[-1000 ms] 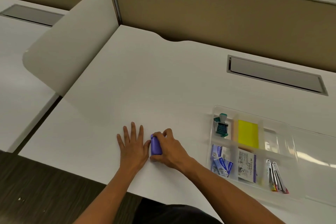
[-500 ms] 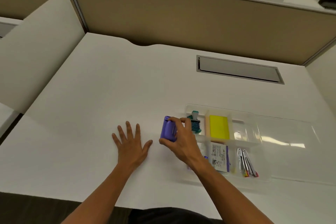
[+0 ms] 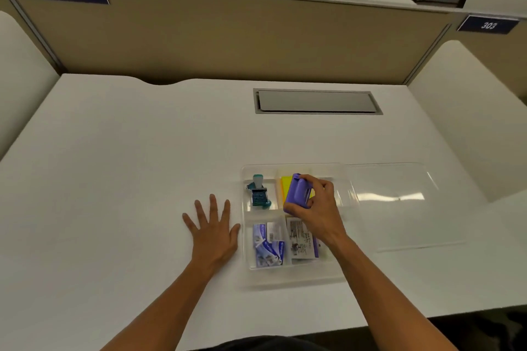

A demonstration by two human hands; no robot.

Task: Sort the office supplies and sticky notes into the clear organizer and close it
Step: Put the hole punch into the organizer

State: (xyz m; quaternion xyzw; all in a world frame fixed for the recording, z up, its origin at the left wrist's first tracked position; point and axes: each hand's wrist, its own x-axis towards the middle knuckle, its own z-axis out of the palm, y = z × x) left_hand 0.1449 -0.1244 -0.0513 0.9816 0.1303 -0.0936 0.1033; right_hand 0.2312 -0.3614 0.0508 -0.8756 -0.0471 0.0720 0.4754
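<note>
The purple stapler point(image 3: 298, 191) was small, blocky and rounded at the corners. One stapler, one teal stamp point(image 3: 259, 191), one yellow sticky-note pad point(image 3: 286, 186) and two packets in the near compartments were in view. The right hand point(image 3: 319, 208) gripped the stapler, thumb at its near end and fingers curled over its right side, above the clear organizer point(image 3: 296, 275) near the desk's front edge. The left hand point(image 3: 214, 232) lay flat, fingers spread, beside the organizer's left wall.

Lid point(image 3: 399, 208) lies right of organizer point(image 3: 296, 279).
</note>
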